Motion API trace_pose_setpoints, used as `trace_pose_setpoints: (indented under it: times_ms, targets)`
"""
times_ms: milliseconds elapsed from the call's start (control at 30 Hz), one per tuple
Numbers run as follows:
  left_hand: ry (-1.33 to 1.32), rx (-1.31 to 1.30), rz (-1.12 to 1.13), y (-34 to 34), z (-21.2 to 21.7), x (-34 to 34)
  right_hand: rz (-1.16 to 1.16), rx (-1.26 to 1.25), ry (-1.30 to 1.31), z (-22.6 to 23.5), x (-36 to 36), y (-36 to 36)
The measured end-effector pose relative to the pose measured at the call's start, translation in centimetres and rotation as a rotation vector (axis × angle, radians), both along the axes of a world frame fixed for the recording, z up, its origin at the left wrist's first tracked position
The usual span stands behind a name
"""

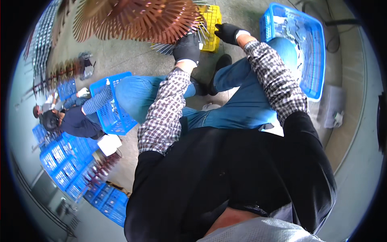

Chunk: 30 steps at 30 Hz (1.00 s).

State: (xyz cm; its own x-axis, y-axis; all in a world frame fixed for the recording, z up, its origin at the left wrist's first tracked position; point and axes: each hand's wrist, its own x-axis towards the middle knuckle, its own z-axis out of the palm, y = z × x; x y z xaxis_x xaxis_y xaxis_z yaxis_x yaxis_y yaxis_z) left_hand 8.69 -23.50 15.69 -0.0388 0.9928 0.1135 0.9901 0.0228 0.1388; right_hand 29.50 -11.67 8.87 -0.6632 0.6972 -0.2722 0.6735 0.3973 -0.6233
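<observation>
A large fan-shaped stack of copper-coloured strips (pixel 133 24) spreads across the top of the head view. My left hand (pixel 187 50), in a black glove, is at its lower right edge, among thin silvery rods (pixel 163 49) that stick out from under the strips. Its fingers are bent, and what they grip is hidden. Right of it, a yellow crate (pixel 211 28) stands on the floor, partly covered by the strips and rods. My right hand (pixel 228 33), also black-gloved, hovers beside the crate, fingertips slightly apart with nothing visible in them.
A blue crate (pixel 321 60) holding shiny pieces stands by my right leg. Another blue crate (pixel 117 125) is beside my left leg. Farther left, a co-worker (pixel 76 121) sits near several stacked blue crates (pixel 66 165). Racks of parts (pixel 42 44) line the far left.
</observation>
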Motion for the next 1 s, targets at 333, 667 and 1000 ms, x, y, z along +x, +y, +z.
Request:
trace_pose_setpoints:
  times_ms: [333,667,1000]
  targets:
    - [-0.471,-0.045,-0.030,-2.2,0.5,-1.9,0.025,-0.590,0.089,4.1,1.8,-4.0]
    - [-1.325,-0.275,0.075,-2.9,-0.8,-3.6,0.133,-0.533,0.214,15.6,2.6,-7.0]
    - [-1.307,-0.587,0.532,-1.3,1.9,0.0,0.157,0.529,-0.041,12.8,0.5,-11.2]
